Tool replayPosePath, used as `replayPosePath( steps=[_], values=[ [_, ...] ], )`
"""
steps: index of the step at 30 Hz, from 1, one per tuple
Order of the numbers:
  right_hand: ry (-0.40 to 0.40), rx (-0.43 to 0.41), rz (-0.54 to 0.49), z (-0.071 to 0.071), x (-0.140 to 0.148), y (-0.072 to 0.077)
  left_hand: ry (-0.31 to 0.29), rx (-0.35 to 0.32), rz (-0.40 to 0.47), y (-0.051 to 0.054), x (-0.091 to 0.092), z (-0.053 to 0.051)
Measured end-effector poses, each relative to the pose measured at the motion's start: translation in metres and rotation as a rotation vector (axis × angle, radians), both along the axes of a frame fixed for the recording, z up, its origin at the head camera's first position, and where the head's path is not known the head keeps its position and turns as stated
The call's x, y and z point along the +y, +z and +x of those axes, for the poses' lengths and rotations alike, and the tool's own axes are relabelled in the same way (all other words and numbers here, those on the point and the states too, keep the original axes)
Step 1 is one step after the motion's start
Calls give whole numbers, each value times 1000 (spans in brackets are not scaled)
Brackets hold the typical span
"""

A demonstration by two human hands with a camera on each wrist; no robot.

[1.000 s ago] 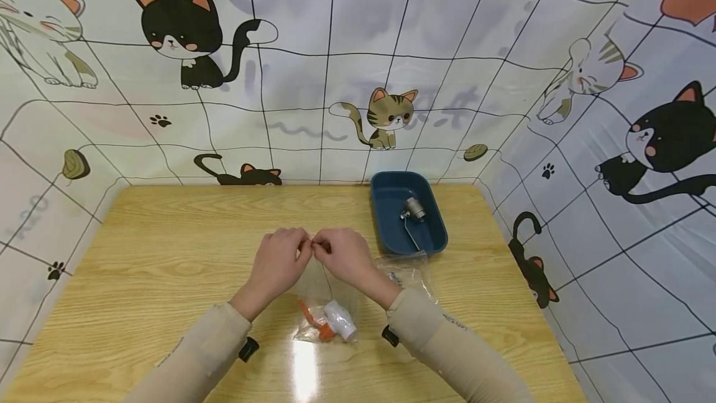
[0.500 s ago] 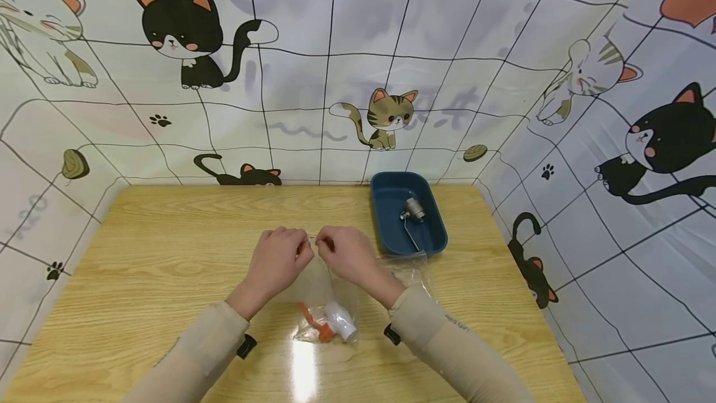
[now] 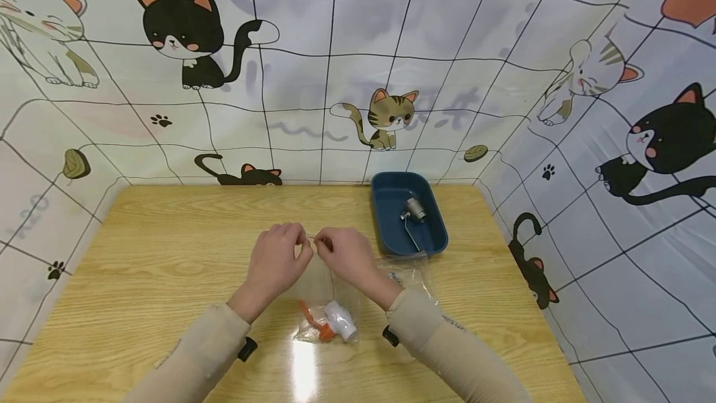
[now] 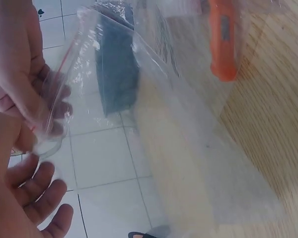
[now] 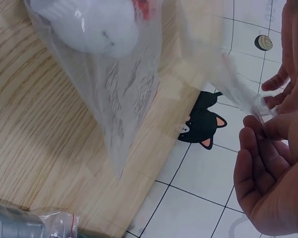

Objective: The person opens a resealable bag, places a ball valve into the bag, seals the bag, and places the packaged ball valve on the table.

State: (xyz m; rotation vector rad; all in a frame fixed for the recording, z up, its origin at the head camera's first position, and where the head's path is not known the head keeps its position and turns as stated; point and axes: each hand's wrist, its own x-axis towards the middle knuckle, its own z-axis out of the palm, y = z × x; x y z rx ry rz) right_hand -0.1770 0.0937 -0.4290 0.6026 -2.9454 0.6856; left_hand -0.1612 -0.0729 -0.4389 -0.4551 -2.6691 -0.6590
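Observation:
Both hands meet over the table at the rim of a clear zip bag (image 4: 164, 114). My left hand (image 3: 278, 261) pinches one side of the bag's mouth between thumb and index finger, its other fingers loosely bent in the left wrist view. Close beside it, my right hand (image 3: 348, 256) pinches the rim too, with its fingers curled in the right wrist view. The bag hangs down from the fingertips to the table. At its bottom lie an orange plastic part (image 3: 325, 331) and a white rounded part (image 3: 340, 320), seen through the film.
A dark blue tray (image 3: 381, 229) stands at the back right, holding a metal cylindrical fitting (image 3: 416, 209) and a thin bent metal rod (image 3: 411, 232). Another clear bag (image 3: 415, 273) lies before it, partly behind the right forearm. Cat-print curtains (image 3: 302, 79) border the table (image 3: 184, 235).
The fingertips drew slightly apart, then came closer again at the bag's rim. The left hand's fingers have lifted a little. The orange and white parts have stayed in place.

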Motion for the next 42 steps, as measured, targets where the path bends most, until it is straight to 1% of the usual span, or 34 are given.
replayPosePath(
  steps=[3,5,9,14,18,21,24,29,34,42],
  values=[
    [8,25,5,1,-3,2,19,-5,36,0,3,0],
    [1,39,20,2,-5,2,19,-5,52,1,5,0],
    [-12,35,29,4,-8,3,25,13,74,0,7,0],
    [-17,22,2,5,-10,5,46,52,89,-3,7,0],
    [-28,42,-2,6,-10,5,58,104,98,-3,7,-1],
    [-34,58,12,6,-11,5,65,122,89,-3,7,-1],
    [-35,56,38,6,-11,4,67,120,80,-2,7,-2],
    [-26,42,72,5,-10,2,64,93,84,1,6,-3],
    [-24,37,71,5,-7,2,63,76,88,3,5,-5],
    [-25,54,91,7,-4,-3,68,89,99,4,2,-8]
  ],
)
